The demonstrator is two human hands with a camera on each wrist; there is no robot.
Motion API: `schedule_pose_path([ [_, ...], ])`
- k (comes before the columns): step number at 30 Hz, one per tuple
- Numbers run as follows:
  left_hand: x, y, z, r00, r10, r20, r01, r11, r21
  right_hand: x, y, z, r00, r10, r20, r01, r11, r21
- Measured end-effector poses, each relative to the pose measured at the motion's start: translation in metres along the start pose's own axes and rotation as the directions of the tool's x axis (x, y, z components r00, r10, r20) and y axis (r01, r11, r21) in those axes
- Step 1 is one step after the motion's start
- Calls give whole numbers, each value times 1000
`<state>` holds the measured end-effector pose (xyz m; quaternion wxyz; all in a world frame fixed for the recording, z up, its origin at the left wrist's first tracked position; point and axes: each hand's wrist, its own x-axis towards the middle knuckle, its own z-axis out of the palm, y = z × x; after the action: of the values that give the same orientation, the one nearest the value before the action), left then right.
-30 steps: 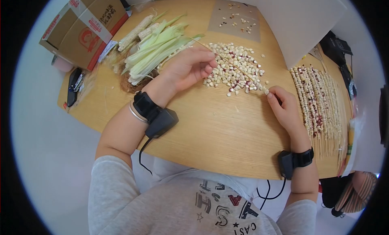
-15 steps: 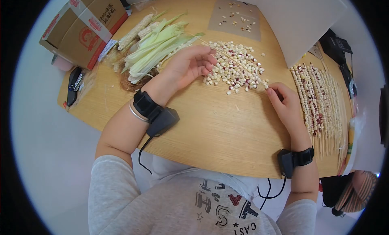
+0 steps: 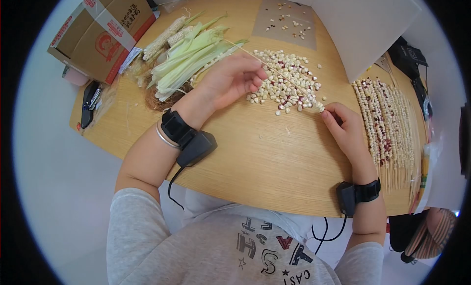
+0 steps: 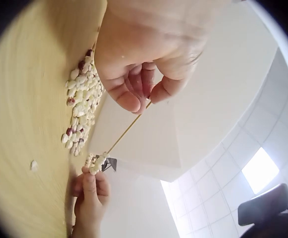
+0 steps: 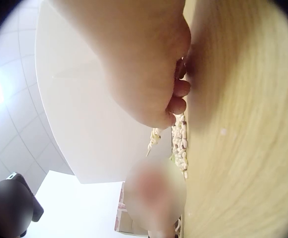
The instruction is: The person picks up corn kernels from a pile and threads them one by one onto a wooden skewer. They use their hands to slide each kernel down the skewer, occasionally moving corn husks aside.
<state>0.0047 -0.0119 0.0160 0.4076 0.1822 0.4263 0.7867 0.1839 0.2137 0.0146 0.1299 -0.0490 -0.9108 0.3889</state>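
Note:
In the head view the left hand [image 3: 229,82] pinches a thin wooden stick [image 3: 287,79] between thumb and fingertips. The stick slants over a heap of white and dark red corn kernels [image 3: 282,91]. A few pale kernels [image 3: 319,107] sit on its lower right end, where the fingertips of the right hand [image 3: 349,133] pinch. The left wrist view shows the bare stick [image 4: 124,135] running from the left hand [image 4: 144,44] to the threaded kernels [image 4: 98,162] at the right hand [image 4: 90,203]. In the right wrist view the right hand [image 5: 134,64] partly hides these kernels [image 5: 155,138].
Corn husks [image 3: 186,64] and cobs [image 3: 164,38] lie left of the heap, with a cardboard box [image 3: 103,39] and black stapler [image 3: 89,104] beyond. Rows of kernel-threaded sticks [image 3: 385,123] lie at the right, near a white panel [image 3: 365,29]. Loose kernels dot a mat [image 3: 274,35] at the back.
The left hand has shifted slightly to the right with the stick. The right hand has moved slightly left and down since half a second ago, and more of the kernels at its fingertips show.

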Motion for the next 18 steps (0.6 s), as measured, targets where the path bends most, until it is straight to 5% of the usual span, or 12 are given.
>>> schedule_pose_path([
  [4,-3,-11,13,997,-74,23,71,994,82,-2,-3,2,999,-23,37,22,999,32],
  [7,-11,-24,30,985,-169,45,146,937,317,-5,-11,6,996,-42,73,38,998,45],
  [18,-16,-32,39,988,-144,60,118,938,325,-7,-12,13,990,-58,125,47,995,87],
])
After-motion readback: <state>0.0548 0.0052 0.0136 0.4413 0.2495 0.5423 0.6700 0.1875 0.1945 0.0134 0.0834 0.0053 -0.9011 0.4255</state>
